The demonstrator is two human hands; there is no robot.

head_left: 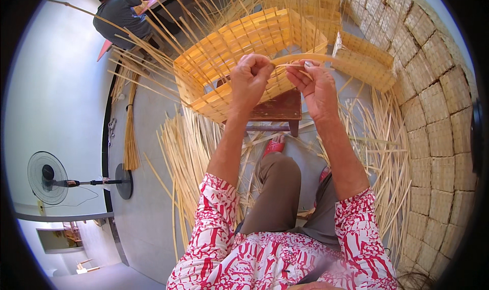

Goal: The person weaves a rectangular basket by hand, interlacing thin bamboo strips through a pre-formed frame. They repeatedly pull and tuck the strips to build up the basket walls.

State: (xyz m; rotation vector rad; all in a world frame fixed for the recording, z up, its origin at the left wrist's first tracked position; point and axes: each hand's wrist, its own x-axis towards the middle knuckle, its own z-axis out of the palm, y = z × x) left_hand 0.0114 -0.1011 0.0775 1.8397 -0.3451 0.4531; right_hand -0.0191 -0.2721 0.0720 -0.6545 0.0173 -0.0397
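Note:
A half-woven basket (224, 45) of yellow bamboo strips rests on a low brown wooden stool (279, 108), many long stakes sticking up from its far and left sides. My left hand (249, 78) is closed at the basket's near side, thumb and fingers pinched on a thin bamboo strip (340, 62). Beside it, my right hand (317, 86) pinches the same strip between thumb and forefinger, its other fingers curled loosely. The strip arches over the right hand and runs off to the right, partly blurred. My hands hide part of the near rim.
Loose bamboo strips (186, 157) lie on the floor left of my legs, and more strips (382, 152) to the right. Stacked woven baskets (433, 137) wall the right side. At left stand a fan (48, 178) and a broom-like bundle (131, 132). A person (119, 17) sits at the far left.

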